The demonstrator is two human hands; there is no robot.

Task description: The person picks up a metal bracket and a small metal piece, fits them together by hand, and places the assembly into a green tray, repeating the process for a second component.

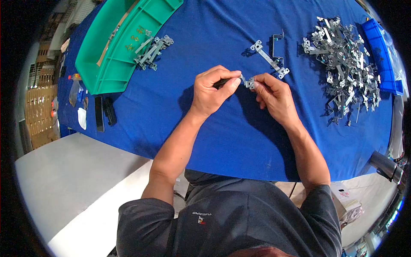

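Our left hand [212, 91] is pinched tight round a dark tool [220, 82], possibly a screwdriver. Our right hand [274, 96] pinches the metal bracket [249, 82] over the blue cloth [222, 141]. We judge it light and stiff; hold by flat edges.

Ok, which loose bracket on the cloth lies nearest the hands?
The single bracket just beyond the right hand, lying alone; the big pile and the bunch by the green tray are farther.

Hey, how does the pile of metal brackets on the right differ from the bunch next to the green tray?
The right pile is far larger and sprawls loosely beside the blue bin; the left bunch holds only a few pieces, lying close together by the green tray. Both are grey metal on the blue cloth.
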